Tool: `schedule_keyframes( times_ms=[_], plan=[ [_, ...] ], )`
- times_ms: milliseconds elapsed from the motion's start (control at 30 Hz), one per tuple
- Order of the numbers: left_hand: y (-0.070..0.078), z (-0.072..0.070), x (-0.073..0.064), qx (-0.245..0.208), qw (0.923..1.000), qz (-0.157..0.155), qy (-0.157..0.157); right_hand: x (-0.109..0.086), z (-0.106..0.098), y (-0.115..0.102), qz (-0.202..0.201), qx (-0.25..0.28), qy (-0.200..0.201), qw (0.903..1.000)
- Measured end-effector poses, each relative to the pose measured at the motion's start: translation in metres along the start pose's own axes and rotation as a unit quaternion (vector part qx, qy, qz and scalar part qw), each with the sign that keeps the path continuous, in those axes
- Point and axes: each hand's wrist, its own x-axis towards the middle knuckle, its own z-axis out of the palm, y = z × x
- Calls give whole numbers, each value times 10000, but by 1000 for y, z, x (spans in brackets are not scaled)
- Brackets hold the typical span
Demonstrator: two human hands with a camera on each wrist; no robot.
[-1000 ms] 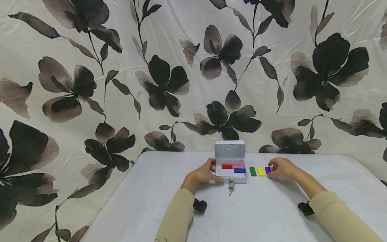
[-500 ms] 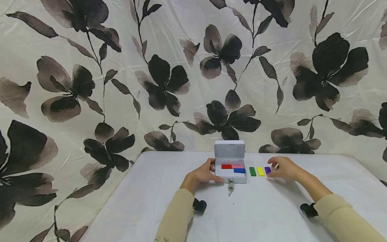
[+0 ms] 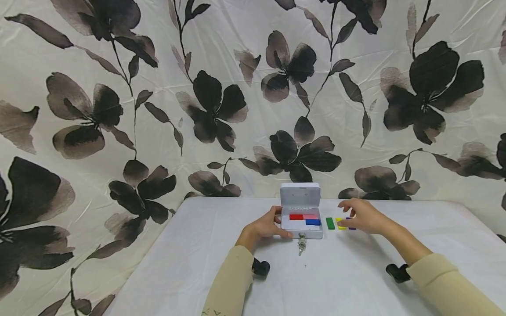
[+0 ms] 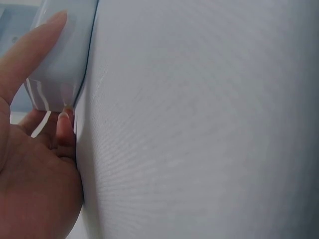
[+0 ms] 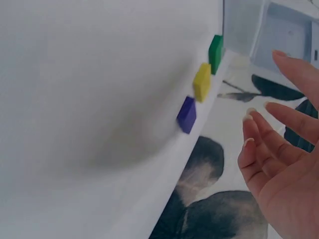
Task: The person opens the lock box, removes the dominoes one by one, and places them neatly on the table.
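Observation:
My left hand (image 3: 264, 226) grips the left side of a small white cash box (image 3: 309, 235), thumb along its front and fingers behind the corner, as the left wrist view also shows. Its lid (image 3: 300, 195) stands up, and a red block (image 3: 296, 217), a pink block (image 3: 310, 217) and a blue block (image 3: 313, 222) lie inside. On the table to the box's right, a green block (image 3: 330, 223), a yellow block (image 5: 202, 82) and a purple block (image 5: 187, 115) form a row. Above the yellow and purple ones hovers my right hand (image 3: 367, 216), holding nothing, partly covering them in the head view.
Keys (image 3: 302, 245) hang from the lock at the box's front. A white cloth covers the table (image 3: 316, 281), whose back edge meets a curtain (image 3: 237, 123) with dark flowers. Both wrists carry black cameras.
My right hand has risen off the purple block and shifted left over the yellow one, its fingers spreading apart. The left hand and the box stay put.

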Motion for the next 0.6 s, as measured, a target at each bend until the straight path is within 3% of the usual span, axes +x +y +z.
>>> schedule_keyframes(
  times_ms=[333, 600],
  plan=[
    [2, -2, -1, -13, 10000, 38, -22, 9, 6, -24, -500, -82, 85, 9987],
    [0, -1, 1, 107, 9999, 64, -31, 20, 18, -38, -581, 188, -90, 9981]
  ],
)
